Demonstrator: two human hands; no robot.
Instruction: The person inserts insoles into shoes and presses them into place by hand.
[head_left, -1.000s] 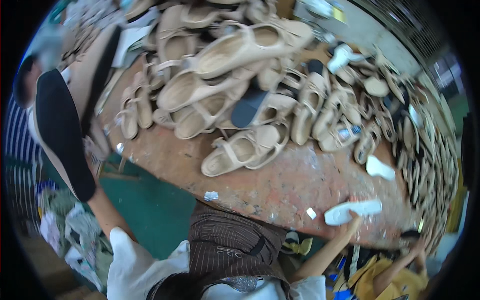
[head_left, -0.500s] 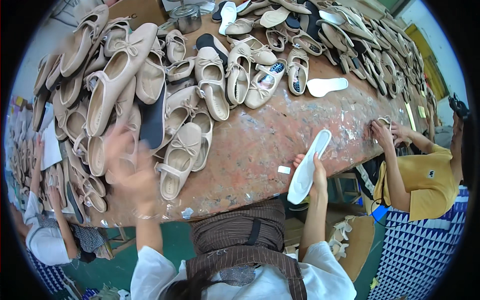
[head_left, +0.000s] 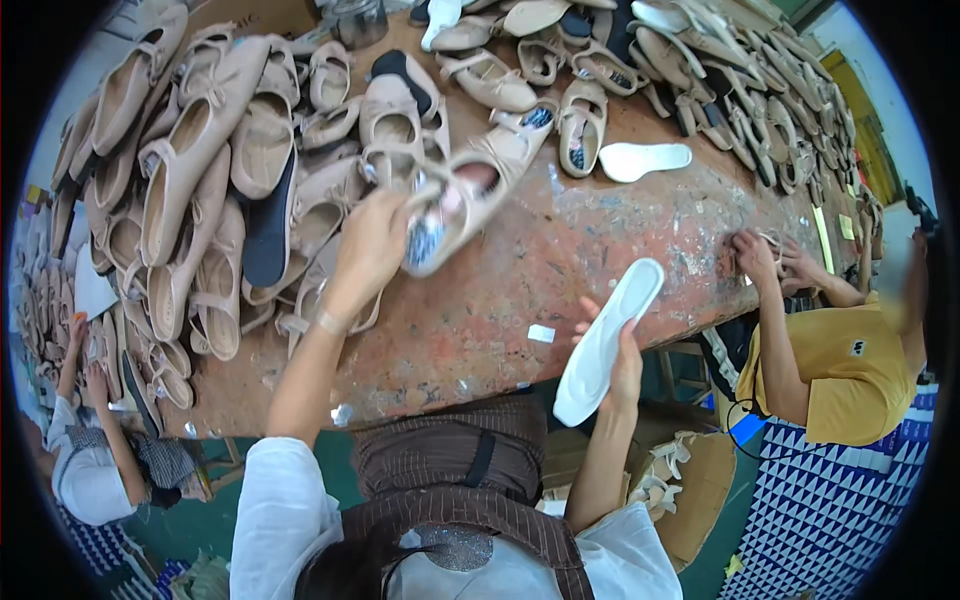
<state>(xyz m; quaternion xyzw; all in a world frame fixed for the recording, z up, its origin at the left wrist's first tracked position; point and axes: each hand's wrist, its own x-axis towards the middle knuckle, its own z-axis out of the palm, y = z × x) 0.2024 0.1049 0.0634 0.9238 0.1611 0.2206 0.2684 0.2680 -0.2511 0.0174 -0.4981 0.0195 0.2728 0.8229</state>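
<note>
On the far left, a person in a white top [head_left: 85, 480] sits low beside the table [head_left: 500, 310], with small hands up near its edge. Next comes a big pile of tan shoes [head_left: 200, 190] that covers the left part of the table. The left hand [head_left: 370, 245] is lifted above the table next to the pile. Its fingers are wrapped tight around the heel end of one tan shoe [head_left: 470, 200]. The shoe is up in the air, tilted, with its open top facing up and its toe pointing up and to the right. Past it, the right hand [head_left: 620, 365] is at the near edge of the table. Its fingers are closed around a white insole [head_left: 605, 335], which slants up over the table. Another white insole [head_left: 645, 160] lies flat further back. On the right, a person in a yellow shirt [head_left: 835, 370] has both hands on the table.
</note>
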